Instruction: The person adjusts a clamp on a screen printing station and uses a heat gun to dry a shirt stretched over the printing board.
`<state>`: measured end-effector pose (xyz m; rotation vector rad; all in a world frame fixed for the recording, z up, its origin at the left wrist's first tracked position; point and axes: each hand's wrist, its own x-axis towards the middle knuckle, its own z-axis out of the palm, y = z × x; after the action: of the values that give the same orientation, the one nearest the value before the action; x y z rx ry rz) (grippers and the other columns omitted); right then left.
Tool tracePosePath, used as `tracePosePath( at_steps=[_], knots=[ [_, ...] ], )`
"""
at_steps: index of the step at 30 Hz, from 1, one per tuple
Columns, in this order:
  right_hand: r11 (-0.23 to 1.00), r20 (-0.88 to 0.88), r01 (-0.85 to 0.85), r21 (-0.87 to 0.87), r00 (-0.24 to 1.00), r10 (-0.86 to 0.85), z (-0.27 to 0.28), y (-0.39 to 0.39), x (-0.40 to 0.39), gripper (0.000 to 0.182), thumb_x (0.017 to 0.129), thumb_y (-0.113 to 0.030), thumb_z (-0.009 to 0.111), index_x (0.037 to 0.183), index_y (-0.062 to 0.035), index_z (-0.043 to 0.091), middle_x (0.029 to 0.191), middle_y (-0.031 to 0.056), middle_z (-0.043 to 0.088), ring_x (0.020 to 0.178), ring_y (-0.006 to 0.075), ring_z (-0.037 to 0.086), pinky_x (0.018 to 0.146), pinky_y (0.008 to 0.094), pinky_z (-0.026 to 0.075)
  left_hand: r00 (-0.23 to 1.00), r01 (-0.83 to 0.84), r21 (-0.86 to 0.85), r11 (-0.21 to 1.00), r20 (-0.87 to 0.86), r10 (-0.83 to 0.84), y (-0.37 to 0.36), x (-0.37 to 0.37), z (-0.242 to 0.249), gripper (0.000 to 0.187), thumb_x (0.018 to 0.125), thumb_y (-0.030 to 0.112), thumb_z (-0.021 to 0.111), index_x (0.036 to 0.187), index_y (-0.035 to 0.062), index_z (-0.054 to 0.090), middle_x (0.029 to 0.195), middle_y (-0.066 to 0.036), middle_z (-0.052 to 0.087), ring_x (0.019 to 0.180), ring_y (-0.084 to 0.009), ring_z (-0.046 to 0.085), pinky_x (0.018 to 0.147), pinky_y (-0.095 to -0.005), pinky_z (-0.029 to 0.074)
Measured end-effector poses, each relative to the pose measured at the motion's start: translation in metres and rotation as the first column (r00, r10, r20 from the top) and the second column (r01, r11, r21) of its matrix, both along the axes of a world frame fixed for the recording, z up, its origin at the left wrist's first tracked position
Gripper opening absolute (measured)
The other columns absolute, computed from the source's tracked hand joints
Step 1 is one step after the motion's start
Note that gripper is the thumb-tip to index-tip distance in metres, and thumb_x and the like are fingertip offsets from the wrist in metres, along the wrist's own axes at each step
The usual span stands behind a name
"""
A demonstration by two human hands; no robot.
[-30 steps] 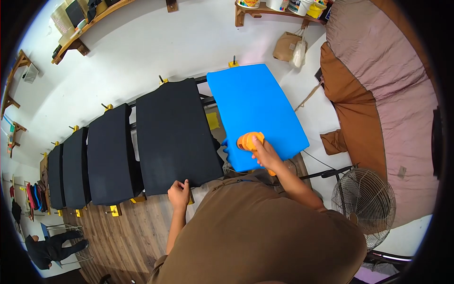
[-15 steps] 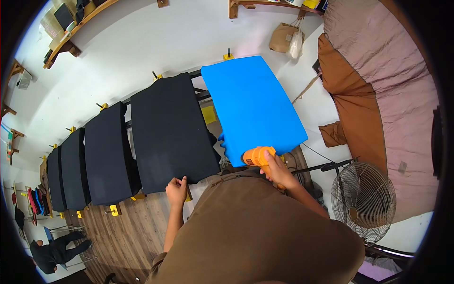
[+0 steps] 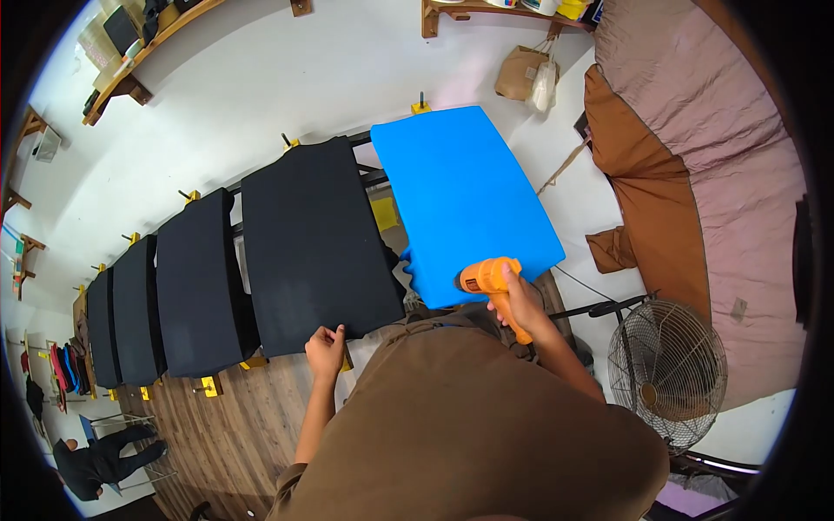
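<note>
My right hand [image 3: 519, 300] is wrapped round the handle of an orange heat gun [image 3: 488, 276], whose dark nozzle points left over the near edge of a blue cloth [image 3: 465, 191] stretched on a board. At the near edge of the black cloth-covered board [image 3: 313, 234] beside it is my left hand [image 3: 326, 349], its thumb and fingers pressed together at the fabric's edge. Whether the fingers pinch the cloth is too small to tell.
More black-covered boards [image 3: 201, 282] stand in a row to the left, with yellow clamps [image 3: 208, 385]. A metal fan [image 3: 667, 369] is at the right. A person [image 3: 91, 464] is at the lower left. Shelves [image 3: 156, 43] line the wall.
My right hand and the heat gun have moved slightly up and to the right, and more of the gun's handle shows. My left hand has barely moved.
</note>
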<state>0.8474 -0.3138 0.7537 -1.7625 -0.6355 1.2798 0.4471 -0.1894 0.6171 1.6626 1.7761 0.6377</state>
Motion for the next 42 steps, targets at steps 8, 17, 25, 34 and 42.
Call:
tracePosePath(
  at_steps=[8, 17, 25, 34, 42],
  knots=[
    [0.999, 0.161, -0.048, 0.013, 0.986, 0.045, -0.009, 0.031, 0.0, 0.077, 0.104, -0.071, 0.032, 0.119, -0.0019, 0.062, 0.076, 0.0068, 0.063, 0.054, 0.0114, 0.055, 0.045, 0.0263, 0.046, 0.995, -0.093, 0.052, 0.994, -0.028, 0.095, -0.001, 0.0, 0.0, 0.042, 0.092, 0.032, 0.079, 0.071, -0.0002, 0.062, 0.059, -0.012, 0.063, 0.052, -0.0192, 0.058, 0.058, -0.0336, 0.049],
    [0.998, 0.174, -0.055, 0.036, 0.984, 0.048, -0.01, 0.069, 0.003, 0.08, 0.101, -0.075, 0.036, 0.119, -0.0017, 0.062, 0.074, 0.0074, 0.064, 0.053, 0.0131, 0.056, 0.046, 0.0307, 0.046, 0.996, -0.085, 0.023, 0.996, 0.008, 0.085, 0.0, -0.001, -0.001, 0.042, 0.092, 0.032, 0.079, 0.071, -0.0007, 0.061, 0.058, -0.012, 0.061, 0.053, -0.0164, 0.056, 0.06, -0.0324, 0.049],
    [0.994, 0.241, -0.086, 0.064, 0.968, 0.068, -0.011, 0.104, 0.012, 0.086, 0.098, -0.08, 0.033, 0.123, -0.0026, 0.062, 0.076, 0.0097, 0.064, 0.055, 0.0151, 0.057, 0.047, 0.0332, 0.047, 0.995, -0.102, 0.033, 0.994, 0.023, 0.101, -0.001, -0.001, 0.002, 0.042, 0.092, 0.031, 0.078, 0.071, -0.0005, 0.061, 0.058, -0.011, 0.061, 0.053, -0.0161, 0.056, 0.059, -0.0327, 0.049],
    [0.999, 0.214, -0.024, 0.036, 0.977, 0.016, -0.02, 0.111, 0.027, 0.086, 0.097, -0.081, 0.035, 0.127, -0.0043, 0.059, 0.078, 0.0098, 0.063, 0.055, 0.0158, 0.057, 0.046, 0.0334, 0.047, 0.997, -0.073, 0.03, 0.997, 0.007, 0.073, 0.001, -0.002, -0.004, 0.041, 0.091, 0.033, 0.079, 0.072, 0.0003, 0.063, 0.059, -0.012, 0.063, 0.053, -0.0179, 0.059, 0.059, -0.0346, 0.05],
    [0.997, 0.122, 0.053, 0.063, 0.991, -0.06, -0.014, 0.079, 0.039, 0.084, 0.099, -0.08, 0.032, 0.121, -0.004, 0.062, 0.076, 0.0083, 0.063, 0.055, 0.0144, 0.057, 0.045, 0.0302, 0.046, 1.0, -0.022, 0.03, 0.999, 0.021, 0.021, 0.001, -0.003, -0.005, 0.041, 0.092, 0.031, 0.08, 0.071, -0.0003, 0.062, 0.058, -0.009, 0.062, 0.053, -0.0151, 0.056, 0.058, -0.0326, 0.048]
  ],
)
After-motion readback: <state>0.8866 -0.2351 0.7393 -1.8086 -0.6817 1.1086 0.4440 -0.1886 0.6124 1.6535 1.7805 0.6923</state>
